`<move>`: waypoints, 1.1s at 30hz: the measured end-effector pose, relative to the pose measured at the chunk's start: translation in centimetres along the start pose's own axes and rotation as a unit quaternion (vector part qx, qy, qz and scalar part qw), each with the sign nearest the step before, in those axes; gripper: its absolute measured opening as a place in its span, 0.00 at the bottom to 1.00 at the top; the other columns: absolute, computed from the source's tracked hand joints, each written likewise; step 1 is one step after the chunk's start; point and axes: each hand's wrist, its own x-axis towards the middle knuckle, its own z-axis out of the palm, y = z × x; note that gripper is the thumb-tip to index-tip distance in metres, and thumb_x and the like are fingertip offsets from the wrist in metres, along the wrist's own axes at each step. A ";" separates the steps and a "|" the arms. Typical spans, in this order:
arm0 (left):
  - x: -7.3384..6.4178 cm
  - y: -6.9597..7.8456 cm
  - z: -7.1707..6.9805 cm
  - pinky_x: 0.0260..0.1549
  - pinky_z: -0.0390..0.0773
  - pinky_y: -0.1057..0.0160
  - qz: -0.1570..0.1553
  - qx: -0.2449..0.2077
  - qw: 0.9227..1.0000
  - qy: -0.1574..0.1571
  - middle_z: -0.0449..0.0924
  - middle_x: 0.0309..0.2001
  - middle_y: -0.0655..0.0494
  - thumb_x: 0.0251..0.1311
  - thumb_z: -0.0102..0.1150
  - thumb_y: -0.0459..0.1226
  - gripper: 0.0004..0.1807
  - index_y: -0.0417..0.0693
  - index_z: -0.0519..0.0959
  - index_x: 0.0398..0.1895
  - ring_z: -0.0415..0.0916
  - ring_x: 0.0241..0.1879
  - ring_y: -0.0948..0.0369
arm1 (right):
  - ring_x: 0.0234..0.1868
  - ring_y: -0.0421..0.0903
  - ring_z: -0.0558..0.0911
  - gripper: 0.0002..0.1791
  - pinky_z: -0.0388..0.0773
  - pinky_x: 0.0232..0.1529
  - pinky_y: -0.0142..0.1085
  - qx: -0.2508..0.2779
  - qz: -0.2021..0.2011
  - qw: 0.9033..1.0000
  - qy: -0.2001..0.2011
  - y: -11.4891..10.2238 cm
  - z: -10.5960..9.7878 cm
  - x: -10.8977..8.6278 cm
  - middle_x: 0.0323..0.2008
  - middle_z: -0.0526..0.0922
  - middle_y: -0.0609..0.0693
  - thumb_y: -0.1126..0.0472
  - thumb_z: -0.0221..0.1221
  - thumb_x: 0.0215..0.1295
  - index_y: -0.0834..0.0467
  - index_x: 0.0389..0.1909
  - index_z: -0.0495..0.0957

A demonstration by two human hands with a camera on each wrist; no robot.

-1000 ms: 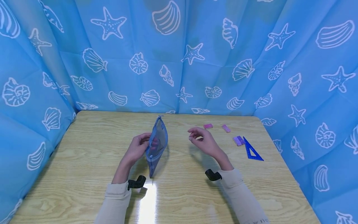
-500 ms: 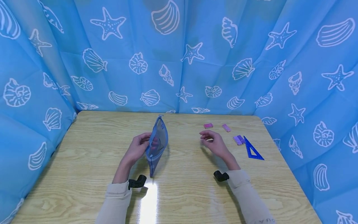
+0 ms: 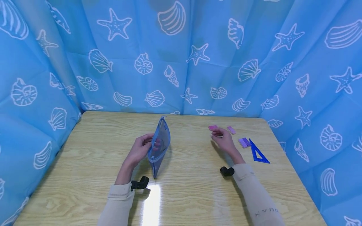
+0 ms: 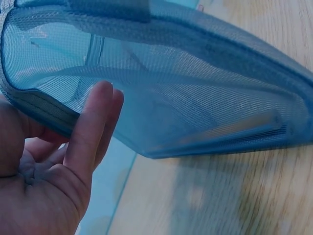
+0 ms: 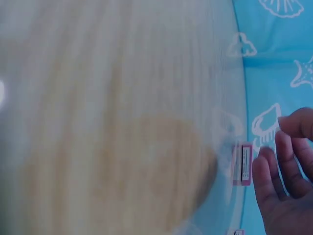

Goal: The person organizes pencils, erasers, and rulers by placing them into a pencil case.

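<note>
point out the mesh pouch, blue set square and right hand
Mesh pouch (image 3: 163, 140), head view, on its inner wall
Blue set square (image 3: 254, 147), head view, solid part above the cutout
Right hand (image 3: 226, 142), head view, back of hand

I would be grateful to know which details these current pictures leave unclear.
Head view: part of the pink block, hidden behind the fingers of the right hand.
Head view: markings on the blue triangle, too small to read.
Left wrist view: what the pale strip seen through the mesh pouch is, blurred.
Right wrist view: the rear of the right hand, cut off by the right edge.
</note>
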 end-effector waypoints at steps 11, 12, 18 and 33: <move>0.1 -0.2 -0.1 0.54 0.85 0.52 0.000 0.003 1.000 -0.001 0.78 0.58 0.30 0.76 0.39 0.25 0.21 0.30 0.69 0.68 0.79 0.57 0.39 | 0.57 0.65 0.75 0.24 0.77 0.62 0.50 -0.024 0.038 0.999 0.022 0.9 -0.7 2.8 0.55 0.76 0.73 0.74 0.57 0.66 0.77 0.61 0.70; 0.1 -0.2 -0.1 0.54 0.85 0.52 0.002 0.003 1.000 -0.003 0.77 0.58 0.30 0.76 0.39 0.25 0.21 0.30 0.69 0.68 0.79 0.57 0.39 | 0.57 0.65 0.75 0.24 0.76 0.63 0.51 -0.026 0.039 0.999 0.022 0.9 -0.7 3.1 0.56 0.75 0.73 0.73 0.58 0.65 0.77 0.62 0.69; 0.0 -0.2 -0.2 0.54 0.85 0.52 0.002 -0.005 1.000 -0.008 0.77 0.58 0.29 0.76 0.39 0.25 0.21 0.28 0.69 0.67 0.78 0.57 0.38 | 0.66 0.68 0.70 0.29 0.68 0.70 0.58 -0.101 0.034 0.994 -0.014 1.4 -1.0 4.5 0.64 0.71 0.74 0.70 0.61 0.66 0.75 0.66 0.68; 0.0 -0.3 -0.3 0.54 0.85 0.52 -0.007 -0.006 1.000 0.000 0.79 0.56 0.29 0.75 0.37 0.24 0.21 0.29 0.69 0.67 0.80 0.56 0.39 | 0.55 0.67 0.76 0.24 0.74 0.60 0.59 -0.211 -0.021 0.975 -0.072 1.9 -0.3 4.9 0.53 0.77 0.74 0.71 0.57 0.65 0.77 0.61 0.72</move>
